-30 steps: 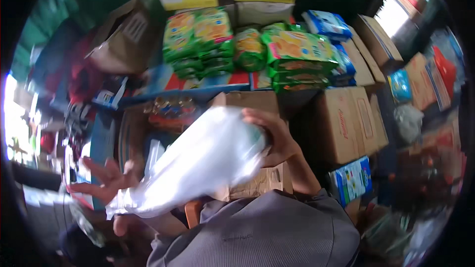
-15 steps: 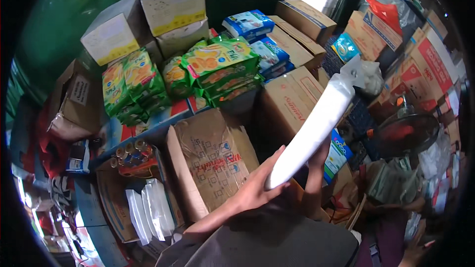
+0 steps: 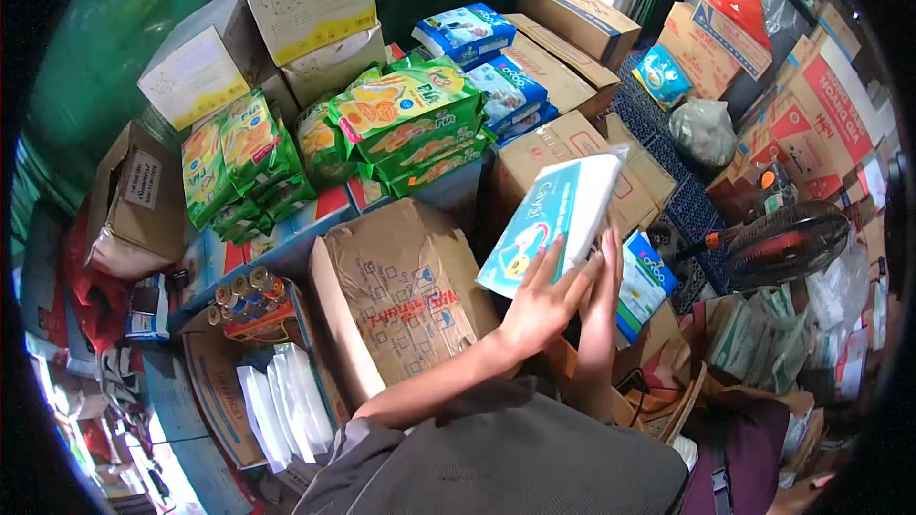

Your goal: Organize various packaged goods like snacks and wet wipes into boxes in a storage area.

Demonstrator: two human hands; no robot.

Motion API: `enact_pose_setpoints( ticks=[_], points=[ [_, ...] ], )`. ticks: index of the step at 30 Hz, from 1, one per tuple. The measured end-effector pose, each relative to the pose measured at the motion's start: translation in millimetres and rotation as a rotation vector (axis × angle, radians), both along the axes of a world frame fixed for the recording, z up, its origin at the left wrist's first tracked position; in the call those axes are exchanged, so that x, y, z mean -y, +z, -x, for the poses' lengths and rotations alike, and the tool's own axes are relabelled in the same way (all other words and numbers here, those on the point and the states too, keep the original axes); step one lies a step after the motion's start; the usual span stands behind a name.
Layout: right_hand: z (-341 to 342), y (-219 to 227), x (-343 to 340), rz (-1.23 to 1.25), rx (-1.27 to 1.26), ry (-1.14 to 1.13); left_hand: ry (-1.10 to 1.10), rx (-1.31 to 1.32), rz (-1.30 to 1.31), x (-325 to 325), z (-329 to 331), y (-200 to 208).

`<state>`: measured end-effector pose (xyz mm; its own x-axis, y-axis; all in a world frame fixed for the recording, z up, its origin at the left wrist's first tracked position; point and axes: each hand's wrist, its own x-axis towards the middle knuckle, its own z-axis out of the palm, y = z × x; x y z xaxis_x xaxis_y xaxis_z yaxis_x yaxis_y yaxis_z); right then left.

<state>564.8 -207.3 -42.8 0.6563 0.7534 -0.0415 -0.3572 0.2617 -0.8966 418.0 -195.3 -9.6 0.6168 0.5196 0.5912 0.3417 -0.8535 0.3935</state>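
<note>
A soft tissue-like pack (image 3: 546, 215) with a light-blue printed face and white sides is tilted up in front of me, held between both hands. My left hand (image 3: 542, 313) comes from the lower left and lays its fingers over the pack's lower front corner. Pressed along its right side is my right hand (image 3: 599, 291), fingers together and pointing up. The two hands nearly touch at the pack's lower end. Just right of them lies a blue-and-white pack (image 3: 643, 284). A brown cardboard box (image 3: 382, 257) stands left of the hands, its top taped shut.
An open carton (image 3: 224, 391) at lower left holds white packs (image 3: 291, 401) and several small jars (image 3: 250, 288). Green food packs (image 3: 410, 119) are piled behind, beside white boxes (image 3: 315, 10). A black fan (image 3: 787, 240) stands at right, near cartons (image 3: 801, 148).
The pack has turned from its long white side to its blue printed face and come lower and left. My left hand has moved onto its front; the right hand now shows beside it.
</note>
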Motion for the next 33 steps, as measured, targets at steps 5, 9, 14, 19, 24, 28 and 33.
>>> enact_pose_setpoints(
  ticks=[5, 9, 14, 19, 24, 28, 33],
  points=[
    [-16, -24, -10, -0.135, -0.103, 0.025, -0.07, -0.146, -0.222, -24, -9, -29],
    [-45, -51, -13, -0.037, -0.144, -0.013, -0.256, -0.296, -0.329, -44, -16, -46],
    [-81, -91, -57, -0.075, 0.007, -0.329, 0.253, -0.478, -0.214, -39, -28, -74],
    [-110, -113, -100, -0.045, 0.246, -0.266, 0.111, -0.384, 0.113, -54, -41, -92],
    [-88, -111, -121, 0.336, 0.437, -0.273, 0.099, -0.298, 0.317, -105, -52, -100],
    [-79, -100, -155, 0.63, 0.689, -0.39, 0.086, -0.226, 0.365, -157, -47, -103],
    [-76, -94, -181, 0.836, 0.767, -0.413, 0.144, -0.216, 0.248, -150, -25, -86]
  ],
)
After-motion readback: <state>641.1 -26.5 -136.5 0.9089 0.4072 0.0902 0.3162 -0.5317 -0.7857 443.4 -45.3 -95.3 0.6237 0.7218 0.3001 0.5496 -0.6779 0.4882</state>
